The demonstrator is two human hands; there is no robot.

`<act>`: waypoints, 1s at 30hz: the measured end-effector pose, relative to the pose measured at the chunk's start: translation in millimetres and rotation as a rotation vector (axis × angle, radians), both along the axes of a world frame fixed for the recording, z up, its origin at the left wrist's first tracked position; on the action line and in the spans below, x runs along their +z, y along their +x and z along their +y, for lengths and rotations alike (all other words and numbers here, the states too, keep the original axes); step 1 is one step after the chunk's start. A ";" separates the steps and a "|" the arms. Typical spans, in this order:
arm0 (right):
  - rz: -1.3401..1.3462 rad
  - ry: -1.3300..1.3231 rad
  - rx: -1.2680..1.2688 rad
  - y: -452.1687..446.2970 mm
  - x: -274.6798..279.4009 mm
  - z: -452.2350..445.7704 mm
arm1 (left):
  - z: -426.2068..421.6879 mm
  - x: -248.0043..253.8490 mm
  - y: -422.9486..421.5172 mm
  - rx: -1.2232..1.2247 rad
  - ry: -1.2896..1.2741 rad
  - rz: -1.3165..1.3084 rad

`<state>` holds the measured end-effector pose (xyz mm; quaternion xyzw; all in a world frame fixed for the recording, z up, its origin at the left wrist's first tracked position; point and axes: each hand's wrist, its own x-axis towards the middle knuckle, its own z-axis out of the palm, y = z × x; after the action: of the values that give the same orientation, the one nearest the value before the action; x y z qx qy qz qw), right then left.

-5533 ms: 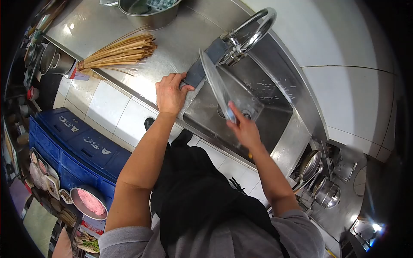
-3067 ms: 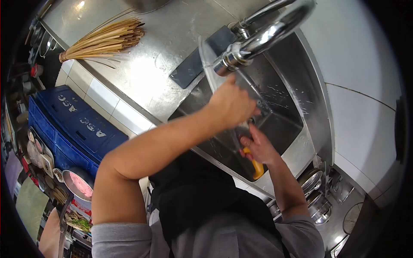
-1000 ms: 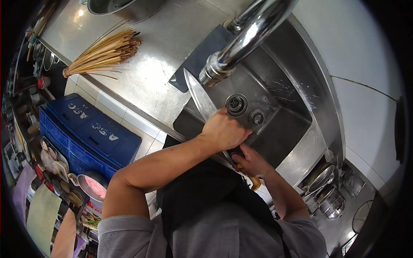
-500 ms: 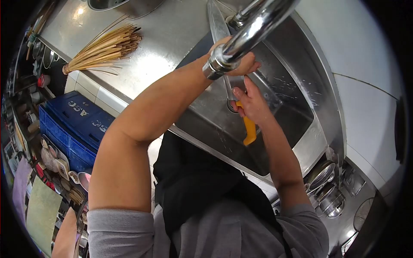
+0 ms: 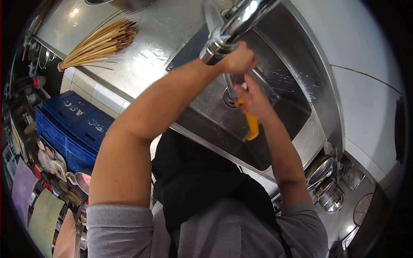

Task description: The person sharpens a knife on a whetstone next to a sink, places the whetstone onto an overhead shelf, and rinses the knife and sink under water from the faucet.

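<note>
A long knife with a yellow handle (image 5: 252,129) is held slantwise over the sink (image 5: 297,112). My right hand (image 5: 255,101) is closed around the upper end of the handle, where the blade begins. Further up, my left hand (image 5: 240,58) is closed with its fingers curled around the blade (image 5: 211,16), which shows blurred beyond the wrist. Whether a small cloth or sponge is inside the left hand cannot be seen. Partly in front of that hand hangs the chrome tap spout (image 5: 214,49).
A bundle of thin sticks tied as a brush (image 5: 103,43) lies on the steel counter (image 5: 146,56). Blue crates (image 5: 71,118) stand at the lower left. Metal pots (image 5: 331,200) sit low on the right. White wall panels (image 5: 365,103) border the sink.
My left hand has shifted slightly right and down along the knife. The yellow handle has tilted a little to the right. The whole view has moved slightly.
</note>
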<state>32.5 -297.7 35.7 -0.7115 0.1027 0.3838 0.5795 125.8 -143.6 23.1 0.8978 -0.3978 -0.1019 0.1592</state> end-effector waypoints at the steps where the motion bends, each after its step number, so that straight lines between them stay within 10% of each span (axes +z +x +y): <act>1: 0.002 0.004 -0.006 -1.2 -1.9 3.2 | 1.7 3.7 14.0 -0.018 -0.013 -0.052; 9: 0.348 -0.126 0.203 -107.6 33.6 -18.9 | 7.7 26.8 -132.8 0.092 -0.011 0.232; 17: -0.003 0.035 -0.041 3.6 -7.6 9.2 | 0.7 7.7 33.8 0.070 0.073 -0.052; 25: 0.369 0.005 0.073 -90.0 34.7 -12.6 | 5.2 24.6 -107.8 0.004 0.084 0.275; 30: 0.135 -0.026 0.060 -24.6 -14.6 -20.5 | -6.3 -8.5 -22.6 0.061 0.037 0.031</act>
<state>7.8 -318.2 21.1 -0.6942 0.1252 0.4470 0.5500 103.2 -149.9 14.6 0.9106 -0.3658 -0.1181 0.1519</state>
